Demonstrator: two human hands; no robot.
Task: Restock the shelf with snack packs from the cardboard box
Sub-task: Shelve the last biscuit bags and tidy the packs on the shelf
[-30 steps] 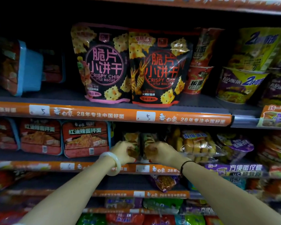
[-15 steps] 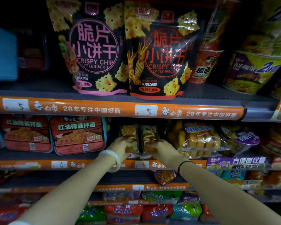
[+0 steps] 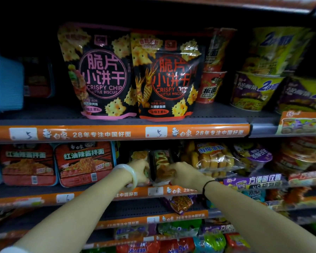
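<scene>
**Both hands on two small packs at the second shelf**

Since half a second ago the view has pulled back and tipped up. The two black crispy chip bags, pink-printed (image 3: 102, 73) and red-printed (image 3: 166, 77), now show their tops and sit lower in the picture. The hands have hardly shifted and stay at the same spot on the second shelf (image 3: 153, 191).

The left hand (image 3: 140, 172) is curled round the lower part of the left snack pack (image 3: 140, 155). The right hand (image 3: 184, 175) grips the lower front of the right snack pack (image 3: 161, 160). The two packs stand upright, touching side by side, at the near edge of that shelf. A white bangle (image 3: 130, 173) sits on the left wrist and a thin black band (image 3: 207, 185) on the right.

Left of the packs stand red noodle trays (image 3: 84, 163), facing out. Just right of them lies a clear bag of small cakes (image 3: 212, 159), with more wrapped goods further right.

On the shelf above, behind an orange price strip (image 3: 98, 134), red cup noodles (image 3: 211, 86) stand to the right of the chip bags. Purple and yellow noodle bowls (image 3: 254, 90) follow, and a blue basket (image 3: 7, 83) sits at the far left. Lower shelves carry more coloured packets, blurred. The aisle is dim, and the back of each shelf is dark.
</scene>
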